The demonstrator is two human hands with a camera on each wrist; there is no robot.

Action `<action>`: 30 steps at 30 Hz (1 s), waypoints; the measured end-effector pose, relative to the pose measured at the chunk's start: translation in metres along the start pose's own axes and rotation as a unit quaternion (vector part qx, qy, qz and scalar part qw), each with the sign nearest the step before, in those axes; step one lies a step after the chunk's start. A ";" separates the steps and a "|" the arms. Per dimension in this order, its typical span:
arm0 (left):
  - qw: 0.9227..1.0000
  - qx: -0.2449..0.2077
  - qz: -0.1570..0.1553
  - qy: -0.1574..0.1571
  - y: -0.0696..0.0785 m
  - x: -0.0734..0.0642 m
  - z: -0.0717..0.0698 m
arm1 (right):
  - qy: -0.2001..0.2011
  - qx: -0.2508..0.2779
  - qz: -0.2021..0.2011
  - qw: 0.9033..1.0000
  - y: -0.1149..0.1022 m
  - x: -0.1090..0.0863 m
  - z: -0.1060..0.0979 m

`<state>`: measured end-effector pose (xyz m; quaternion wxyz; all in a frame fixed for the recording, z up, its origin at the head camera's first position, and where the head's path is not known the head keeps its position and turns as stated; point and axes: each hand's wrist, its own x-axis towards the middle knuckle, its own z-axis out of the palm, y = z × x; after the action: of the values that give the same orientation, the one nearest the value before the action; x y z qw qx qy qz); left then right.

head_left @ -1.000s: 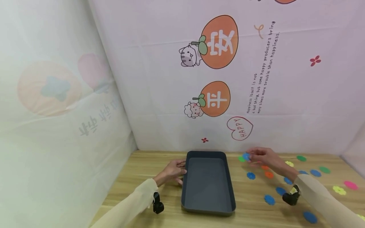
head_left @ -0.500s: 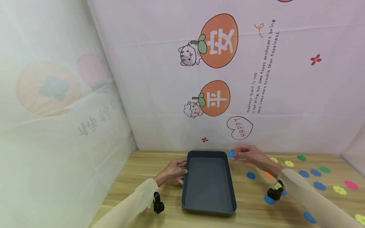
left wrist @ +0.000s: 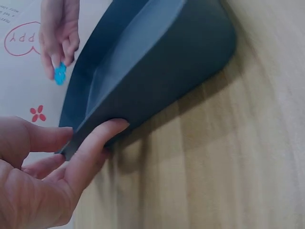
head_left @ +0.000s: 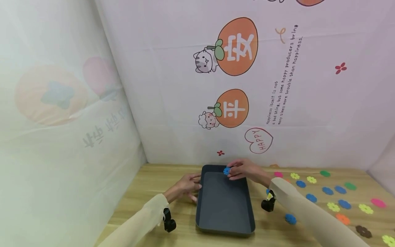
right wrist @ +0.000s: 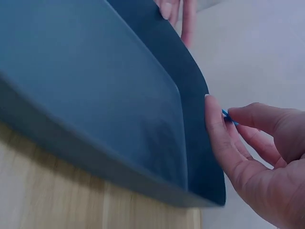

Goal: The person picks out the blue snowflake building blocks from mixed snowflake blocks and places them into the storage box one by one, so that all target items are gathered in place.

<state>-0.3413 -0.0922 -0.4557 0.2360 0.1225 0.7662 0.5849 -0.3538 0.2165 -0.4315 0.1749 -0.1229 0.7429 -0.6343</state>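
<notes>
A dark grey rectangular tray (head_left: 226, 206) lies on the wooden table. My left hand (head_left: 184, 186) holds its left wall; in the left wrist view the thumb (left wrist: 97, 143) lies against the outside and a fingertip reaches over the rim. Above the tray's far end, my right hand (head_left: 243, 170) pinches a small blue flower-shaped disc (head_left: 226, 171) between thumb and fingers. That disc shows edge-on in the right wrist view and hangs from the fingertips in the left wrist view. Nothing lies on the visible tray floor.
Flower-shaped discs are scattered right of the tray, among them a blue disc (head_left: 290, 219), a yellow disc (head_left: 333, 207), an orange disc (head_left: 343, 219) and a brown disc (head_left: 363, 231). A printed cloth (head_left: 185, 85) hangs behind the table (head_left: 160, 178).
My right hand has carried the blue disc leftward from the table, past the tray's right wall, to above its far end. The left hand and the tray have stayed in place.
</notes>
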 end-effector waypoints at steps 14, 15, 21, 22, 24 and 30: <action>1.000 -0.019 -0.015 -0.005 0.001 -0.001 -0.002 | 0.043 0.052 0.040 0.997 0.010 0.035 0.054; 1.000 -0.018 -0.013 -0.005 0.001 -0.001 -0.001 | 0.051 0.061 0.045 0.996 0.011 0.036 0.057; 1.000 -0.013 -0.007 -0.012 0.001 -0.003 -0.002 | 0.102 0.104 0.079 0.986 0.017 0.048 0.070; 1.000 -0.013 -0.007 -0.012 0.001 -0.004 -0.002 | 0.108 0.107 0.082 0.985 0.018 0.050 0.072; 1.000 -0.010 -0.006 -0.014 0.001 -0.004 -0.002 | 0.118 0.112 0.085 0.983 0.018 0.053 0.075; 1.000 -0.012 0.002 -0.022 -0.001 -0.001 0.002 | 0.151 0.137 0.096 0.974 0.017 0.057 0.080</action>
<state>-0.3390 -0.0910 -0.4565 0.2536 0.1338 0.7536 0.5916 -0.3713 0.1241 -0.4647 0.1359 0.0709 0.6749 -0.7218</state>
